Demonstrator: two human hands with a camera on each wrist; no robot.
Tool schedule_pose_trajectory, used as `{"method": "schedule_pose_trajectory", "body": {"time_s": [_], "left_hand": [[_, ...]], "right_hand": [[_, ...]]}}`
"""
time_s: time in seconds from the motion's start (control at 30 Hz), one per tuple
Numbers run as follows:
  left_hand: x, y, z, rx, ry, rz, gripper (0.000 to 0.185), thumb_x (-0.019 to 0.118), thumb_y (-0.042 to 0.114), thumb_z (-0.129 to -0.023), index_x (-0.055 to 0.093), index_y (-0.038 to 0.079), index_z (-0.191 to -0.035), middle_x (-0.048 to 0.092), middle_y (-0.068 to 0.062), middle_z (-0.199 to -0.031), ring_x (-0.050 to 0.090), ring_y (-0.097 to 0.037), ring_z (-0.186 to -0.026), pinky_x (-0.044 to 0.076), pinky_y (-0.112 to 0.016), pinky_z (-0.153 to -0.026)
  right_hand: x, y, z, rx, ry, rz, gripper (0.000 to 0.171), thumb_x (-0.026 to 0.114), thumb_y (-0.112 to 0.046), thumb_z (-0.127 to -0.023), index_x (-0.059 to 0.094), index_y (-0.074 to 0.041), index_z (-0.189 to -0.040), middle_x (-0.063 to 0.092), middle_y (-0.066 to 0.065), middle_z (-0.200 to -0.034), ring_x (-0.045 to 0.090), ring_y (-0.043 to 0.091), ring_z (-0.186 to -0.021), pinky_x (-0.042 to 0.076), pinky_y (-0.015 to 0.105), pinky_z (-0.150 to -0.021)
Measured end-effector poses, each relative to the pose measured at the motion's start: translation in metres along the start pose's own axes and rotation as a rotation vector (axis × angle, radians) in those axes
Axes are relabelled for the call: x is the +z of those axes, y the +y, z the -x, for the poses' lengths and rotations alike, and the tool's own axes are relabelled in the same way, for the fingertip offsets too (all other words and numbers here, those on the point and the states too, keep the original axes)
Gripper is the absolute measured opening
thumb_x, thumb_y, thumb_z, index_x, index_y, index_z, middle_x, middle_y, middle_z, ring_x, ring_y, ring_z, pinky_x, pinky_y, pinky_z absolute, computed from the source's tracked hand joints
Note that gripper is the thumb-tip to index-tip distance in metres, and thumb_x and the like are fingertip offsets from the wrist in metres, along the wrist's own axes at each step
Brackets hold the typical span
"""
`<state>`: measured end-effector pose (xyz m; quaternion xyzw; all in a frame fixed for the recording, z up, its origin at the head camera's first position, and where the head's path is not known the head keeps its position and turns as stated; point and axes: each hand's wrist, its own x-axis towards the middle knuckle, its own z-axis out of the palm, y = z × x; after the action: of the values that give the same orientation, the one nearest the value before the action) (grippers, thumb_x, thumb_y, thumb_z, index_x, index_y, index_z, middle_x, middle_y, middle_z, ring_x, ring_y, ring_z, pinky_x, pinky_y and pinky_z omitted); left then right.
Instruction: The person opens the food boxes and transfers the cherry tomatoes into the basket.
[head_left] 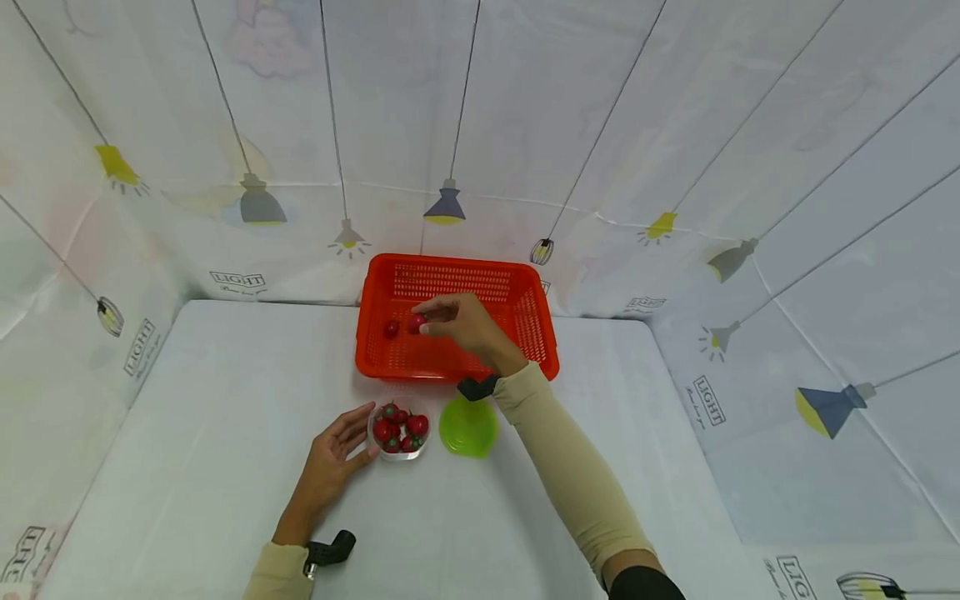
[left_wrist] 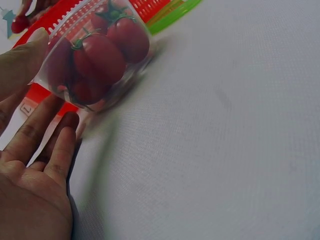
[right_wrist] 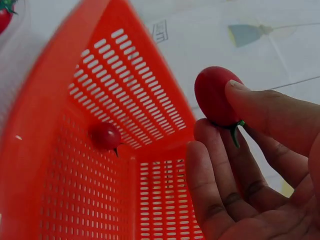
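Red tomatoes (head_left: 400, 429), orange-red basket (head_left: 540, 333), green lid (head_left: 468, 427).

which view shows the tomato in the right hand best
The right wrist view: the tomato fills the frame, pinched between thumb and fingers of the right hand above the orange basket. The head view shows it small and half hidden. The left wrist view does not show it clearly.
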<state>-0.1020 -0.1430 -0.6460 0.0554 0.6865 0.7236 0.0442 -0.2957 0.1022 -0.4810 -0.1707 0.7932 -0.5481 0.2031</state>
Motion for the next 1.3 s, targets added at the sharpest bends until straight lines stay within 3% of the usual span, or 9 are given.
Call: {"method": "schedule_pose_trajectory", "body": {"time_s": [0.2, 0.43, 0.73, 1.0, 1.3], "left_hand": [[0.000, 0.002, 0.000, -0.026, 0.011, -0.003, 0.070, 0.081, 0.012, -0.095, 0.050, 0.020, -0.157, 0.052, -0.010, -0.161, 0.052, -0.005, -0.144, 0.047, -0.019, -0.118], [0.001, 0.001, 0.000, -0.025, 0.006, -0.006, 0.069, 0.080, 0.012, -0.096, 0.050, 0.018, -0.158, 0.051, -0.010, -0.162, 0.052, -0.003, -0.144, 0.047, -0.019, -0.118], [-0.001, -0.003, 0.001, -0.019, -0.007, 0.020, 0.068, 0.077, 0.008, -0.098, 0.048, 0.016, -0.158, 0.048, -0.010, -0.165, 0.050, -0.006, -0.147, 0.046, -0.021, -0.119], [0.000, -0.003, 0.002, -0.018, 0.002, 0.024, 0.068, 0.077, 0.006, -0.097, 0.048, 0.014, -0.158, 0.048, -0.011, -0.164, 0.051, -0.004, -0.145, 0.046, -0.022, -0.119], [0.001, 0.000, 0.001, -0.011, 0.006, 0.024, 0.069, 0.077, 0.005, -0.097, 0.047, 0.012, -0.159, 0.049, -0.013, -0.164, 0.051, -0.005, -0.145, 0.047, -0.021, -0.119]], "right_hand": [[-0.006, 0.005, -0.035, 0.052, -0.070, 0.069, 0.027, 0.078, -0.009, -0.097, 0.080, -0.014, -0.123, 0.078, 0.004, -0.120, 0.067, 0.026, -0.110, 0.054, 0.056, -0.110], [-0.011, 0.019, -0.068, 0.137, -0.151, 0.091, 0.030, 0.078, -0.006, -0.096, 0.079, -0.011, -0.125, 0.078, 0.004, -0.123, 0.069, 0.023, -0.116, 0.053, 0.046, -0.115], [-0.008, 0.041, -0.092, 0.205, -0.177, 0.099, 0.029, 0.078, -0.002, -0.095, 0.079, -0.006, -0.124, 0.079, 0.010, -0.122, 0.071, 0.024, -0.113, 0.052, 0.047, -0.117], [0.000, 0.064, -0.107, 0.243, -0.173, 0.178, 0.031, 0.079, -0.001, -0.092, 0.079, -0.005, -0.123, 0.079, 0.011, -0.122, 0.069, 0.021, -0.111, 0.057, 0.038, -0.109], [0.009, 0.061, -0.105, 0.196, -0.204, 0.274, 0.031, 0.072, 0.003, -0.095, 0.077, 0.000, -0.125, 0.078, 0.017, -0.125, 0.064, 0.018, -0.101, 0.059, 0.030, -0.092]]}}
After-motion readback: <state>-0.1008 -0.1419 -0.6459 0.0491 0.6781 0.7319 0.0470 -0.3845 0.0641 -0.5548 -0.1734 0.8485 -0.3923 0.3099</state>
